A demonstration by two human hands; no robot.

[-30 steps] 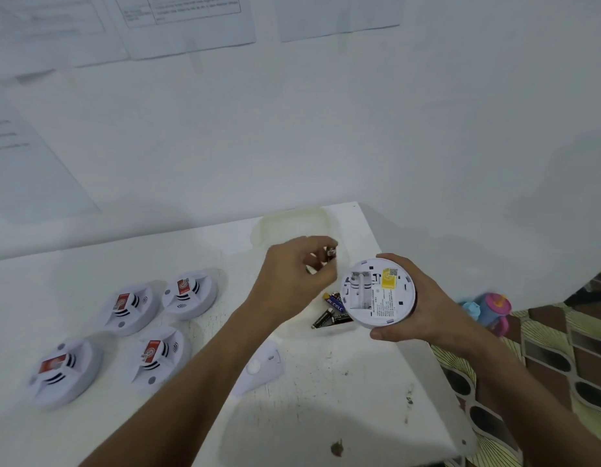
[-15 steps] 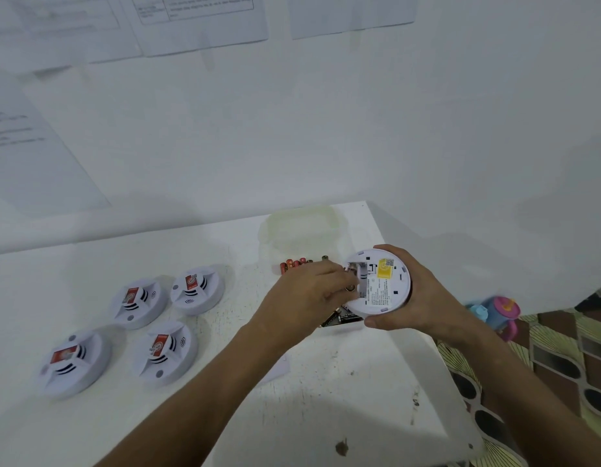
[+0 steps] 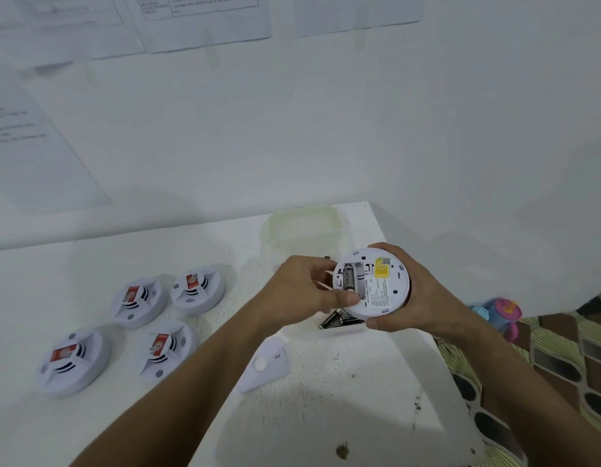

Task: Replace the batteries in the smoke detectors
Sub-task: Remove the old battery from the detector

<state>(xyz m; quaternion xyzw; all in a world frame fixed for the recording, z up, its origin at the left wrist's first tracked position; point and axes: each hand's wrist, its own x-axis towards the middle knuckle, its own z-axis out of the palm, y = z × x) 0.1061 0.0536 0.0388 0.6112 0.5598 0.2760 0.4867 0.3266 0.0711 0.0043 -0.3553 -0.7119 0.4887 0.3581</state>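
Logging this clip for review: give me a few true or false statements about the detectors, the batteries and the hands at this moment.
1. The right hand holds a detector with its back facing up. True.
2. Both battery slots are filled. False: one black battery sits in the left slot; the slot beside it looks empty.
3. Four detectors lie on the table, left of the hands. True.
4. The left hand rests flat on the table. False: it is raised at the held detector, thumb by the battery.
5. No loose batteries are on the table. False: loose batteries lie under the held detector.
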